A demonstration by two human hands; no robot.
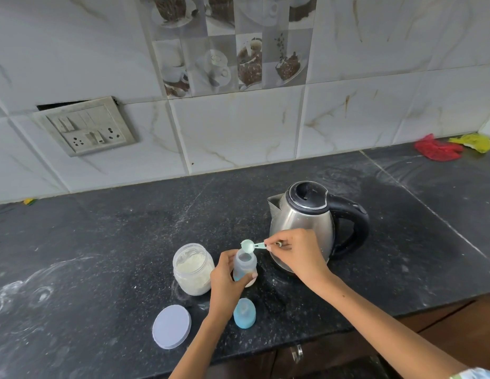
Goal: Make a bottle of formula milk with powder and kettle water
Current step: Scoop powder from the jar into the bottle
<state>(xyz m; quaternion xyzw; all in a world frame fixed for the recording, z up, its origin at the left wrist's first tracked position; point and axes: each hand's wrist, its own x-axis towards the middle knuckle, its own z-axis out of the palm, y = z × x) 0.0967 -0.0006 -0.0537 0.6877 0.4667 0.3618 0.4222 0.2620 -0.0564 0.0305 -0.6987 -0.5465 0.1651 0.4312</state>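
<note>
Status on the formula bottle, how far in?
Done: powder jar open, its lid on the counter; bottle cap off. In hand: left hand steadies the bottle, right hand tips the scoop over its mouth. Left: kettle water, capping.

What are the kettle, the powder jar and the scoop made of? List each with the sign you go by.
Kettle: brushed stainless steel body, judging by its silvery reflective sheen; the lid and handle look like black plastic.
Powder jar: clear plastic or glass, open either way; the powder shows through its wall.
Scoop: pale green plastic, matte, seemingly moulded in one piece.
</note>
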